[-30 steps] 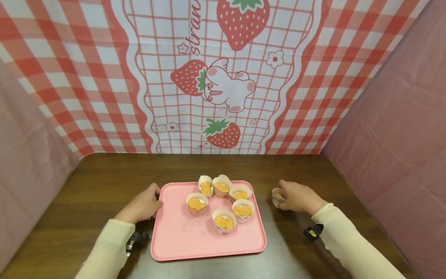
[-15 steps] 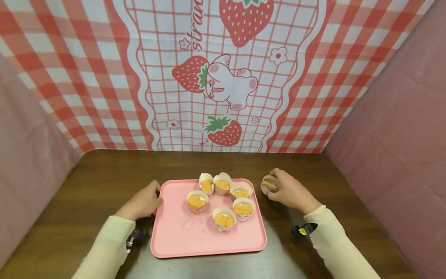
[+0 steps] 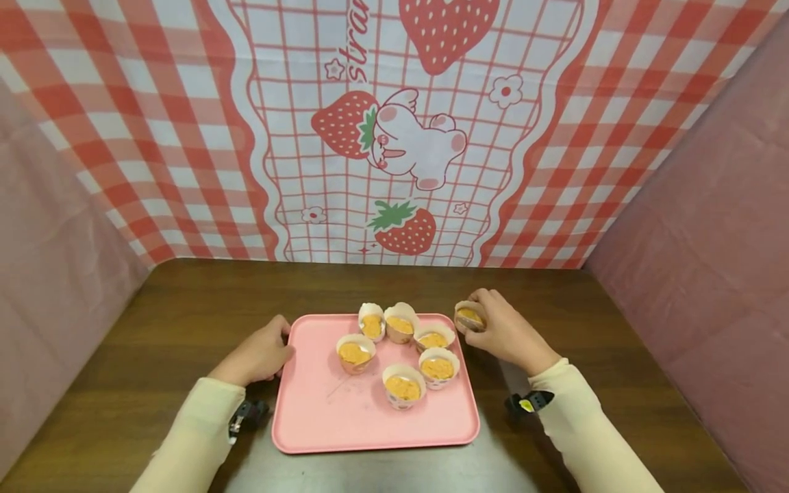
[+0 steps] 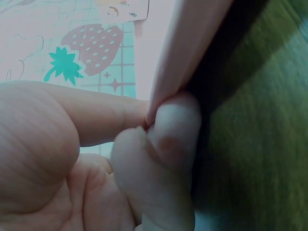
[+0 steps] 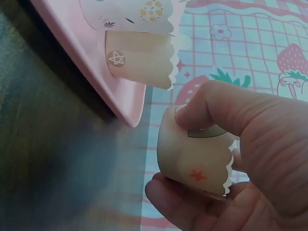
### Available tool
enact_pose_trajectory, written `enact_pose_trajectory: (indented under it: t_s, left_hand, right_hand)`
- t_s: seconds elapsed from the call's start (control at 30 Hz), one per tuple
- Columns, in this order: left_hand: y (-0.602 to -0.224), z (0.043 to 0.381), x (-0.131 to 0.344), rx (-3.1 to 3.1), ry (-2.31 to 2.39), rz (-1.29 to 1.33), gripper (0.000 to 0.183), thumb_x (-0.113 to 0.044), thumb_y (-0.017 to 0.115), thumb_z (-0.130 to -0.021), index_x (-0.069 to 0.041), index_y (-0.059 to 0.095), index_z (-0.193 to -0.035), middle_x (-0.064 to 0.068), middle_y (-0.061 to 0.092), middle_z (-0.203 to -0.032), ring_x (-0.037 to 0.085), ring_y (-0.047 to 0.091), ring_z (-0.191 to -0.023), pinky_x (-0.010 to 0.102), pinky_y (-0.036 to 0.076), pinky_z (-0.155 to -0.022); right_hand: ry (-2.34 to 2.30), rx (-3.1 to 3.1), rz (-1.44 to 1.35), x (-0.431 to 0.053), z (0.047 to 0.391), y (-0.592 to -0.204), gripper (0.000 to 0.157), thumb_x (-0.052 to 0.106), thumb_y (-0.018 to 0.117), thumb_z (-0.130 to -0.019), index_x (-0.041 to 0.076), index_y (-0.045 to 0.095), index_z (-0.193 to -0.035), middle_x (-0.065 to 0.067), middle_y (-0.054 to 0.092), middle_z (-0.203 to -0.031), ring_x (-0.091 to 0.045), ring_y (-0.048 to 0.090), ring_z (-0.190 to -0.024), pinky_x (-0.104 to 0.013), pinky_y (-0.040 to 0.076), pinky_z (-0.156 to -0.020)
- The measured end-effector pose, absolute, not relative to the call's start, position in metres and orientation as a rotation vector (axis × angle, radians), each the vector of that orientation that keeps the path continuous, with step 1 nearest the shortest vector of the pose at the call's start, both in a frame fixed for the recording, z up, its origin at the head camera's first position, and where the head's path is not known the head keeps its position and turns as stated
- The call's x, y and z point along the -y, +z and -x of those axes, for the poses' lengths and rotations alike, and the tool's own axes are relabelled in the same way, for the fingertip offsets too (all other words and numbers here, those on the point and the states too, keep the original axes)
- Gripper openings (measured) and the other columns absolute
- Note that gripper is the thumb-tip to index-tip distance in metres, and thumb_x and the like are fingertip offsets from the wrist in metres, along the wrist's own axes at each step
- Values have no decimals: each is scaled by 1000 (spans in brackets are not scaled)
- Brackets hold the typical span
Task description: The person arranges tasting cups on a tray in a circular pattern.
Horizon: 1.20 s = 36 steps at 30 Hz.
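Observation:
A pink tray [image 3: 327,424] lies on the table, bearing several scalloped paper baking cups with orange-yellow filling. At its left rim is my left hand [image 3: 255,352]; in the left wrist view the thumb and a curled finger pinch the tray's edge [image 4: 187,43]. My right hand [image 3: 508,335] grips another filled baking cup [image 3: 470,316] just off the tray's far right corner. The right wrist view shows this pale cup [image 5: 192,151] between thumb and fingers, with a small orange star on its side. It is apart from the tray there.
Along the tray's back and right sides stand cups, including a rear cup [image 3: 401,323] and a right cup [image 3: 439,368]. One cup [image 3: 355,353] sits left of these, another [image 3: 403,387] nearer the front. A strawberry-print cloth [image 3: 394,164] hangs behind the dark wooden table [image 3: 203,301].
My right hand has lifted the baking cup from the table and carried it left to the tray's far right corner. The left hand has stayed at the tray's rim.

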<state>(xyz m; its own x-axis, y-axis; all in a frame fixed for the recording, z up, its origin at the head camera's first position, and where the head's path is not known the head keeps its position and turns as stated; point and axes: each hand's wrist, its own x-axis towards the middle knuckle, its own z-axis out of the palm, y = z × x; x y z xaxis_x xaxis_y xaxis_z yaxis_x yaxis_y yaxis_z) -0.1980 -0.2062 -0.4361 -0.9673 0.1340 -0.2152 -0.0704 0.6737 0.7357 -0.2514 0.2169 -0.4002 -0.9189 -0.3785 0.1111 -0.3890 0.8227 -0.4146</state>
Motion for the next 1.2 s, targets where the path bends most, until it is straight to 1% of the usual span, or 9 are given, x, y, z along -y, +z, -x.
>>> enact_pose_trajectory:
  t_s: [0.13,0.27,0.43,0.53,0.73,0.97,1.2]
  left_hand:
    - [-436,198,206,-2637,1175,-44,21,-5,55,-95,1,48,-114,8,57,-63,18,49,-47,31,44,-47]
    - [-435,198,206,-2639,1168,-46,21,-5,55,-95,1,48,-114,8,57,-63,18,49,-47,31,44,-47]
    - [-435,200,205,-2646,1171,-58,21,-5,54,-95,1,48,-114,8,57,-62,17,48,-46,31,43,-47]
    - [-435,201,205,-2647,1168,-60,22,-5,54,-96,2,48,-115,7,57,-62,16,48,-45,31,43,-47]
    - [-434,199,205,-2648,1148,-50,23,-6,54,-96,2,48,-117,8,57,-64,18,50,-47,31,43,-48]
    - [-435,198,205,-2642,1185,-65,22,-4,54,-95,2,48,-115,8,57,-62,17,49,-45,30,43,-47]
    - [-435,199,206,-2624,1195,-59,21,-4,54,-96,2,47,-115,8,57,-62,17,48,-45,31,42,-47]
  right_hand:
    - [696,2960,-628,-214,255,-400,48,16,83,-83,4,56,-121,-13,60,-110,-25,59,-93,-47,54,-82]
    - [710,2942,-593,-210,258,-399,52,22,84,-83,7,57,-125,-11,63,-114,-25,62,-97,-50,55,-85]
    - [766,2897,-540,-204,259,-396,56,26,83,-84,10,55,-131,-9,61,-117,-27,63,-102,-52,55,-87]
    - [774,2867,-524,-199,257,-396,56,27,83,-84,11,55,-130,-8,60,-117,-26,62,-101,-52,55,-86]
    - [832,2812,-470,-192,257,-403,55,27,83,-84,9,55,-128,-8,58,-116,-26,62,-98,-51,55,-84]
    - [845,2824,-463,-189,256,-409,57,28,83,-85,6,55,-130,-10,60,-118,-28,63,-102,-52,55,-86]
    - [847,2838,-452,-187,256,-408,57,28,83,-84,6,55,-129,-9,60,-115,-27,63,-100,-50,57,-85]
